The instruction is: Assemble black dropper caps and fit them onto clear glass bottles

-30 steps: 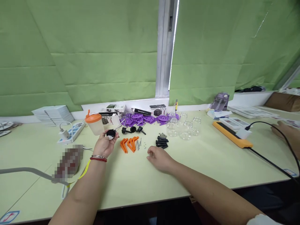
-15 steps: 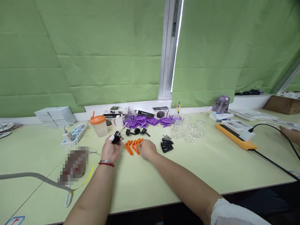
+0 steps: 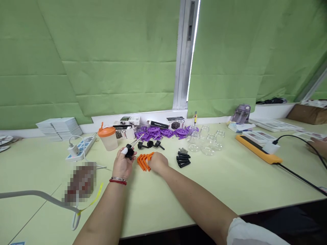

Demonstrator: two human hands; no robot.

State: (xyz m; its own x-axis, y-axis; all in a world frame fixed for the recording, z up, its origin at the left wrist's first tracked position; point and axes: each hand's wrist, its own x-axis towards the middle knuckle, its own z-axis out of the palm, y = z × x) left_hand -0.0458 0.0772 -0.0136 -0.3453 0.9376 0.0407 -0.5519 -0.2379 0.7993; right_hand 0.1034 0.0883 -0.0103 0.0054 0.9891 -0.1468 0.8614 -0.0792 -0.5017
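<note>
My left hand [image 3: 123,165], with a white cover on its thumb, is closed around a black plastic part [image 3: 129,152]. A thin metal rod [image 3: 138,139] slants up from that part. My right hand [image 3: 158,162] is closed over the right end of a row of orange V-shaped pieces [image 3: 142,162] lying on the table; its fingertips are partly hidden. Behind the hands lie several black plastic parts with stems [image 3: 150,144]. Right of my right hand is a small stack of black tapered pieces [image 3: 183,160], with metal springs [image 3: 183,150] just beyond.
Purple plastic parts [image 3: 154,132] and small boxes [image 3: 130,120] line the back. Clear cups [image 3: 208,146] stand right of them. An orange-lidded shaker [image 3: 107,139], a power strip [image 3: 85,148] and a grey hanger [image 3: 38,194] are left. At far right is another person's hand [image 3: 318,146].
My right hand has shifted slightly left, and the orange pieces now sit closer together in one row. My left hand keeps the black part. The view has tilted a little.
</note>
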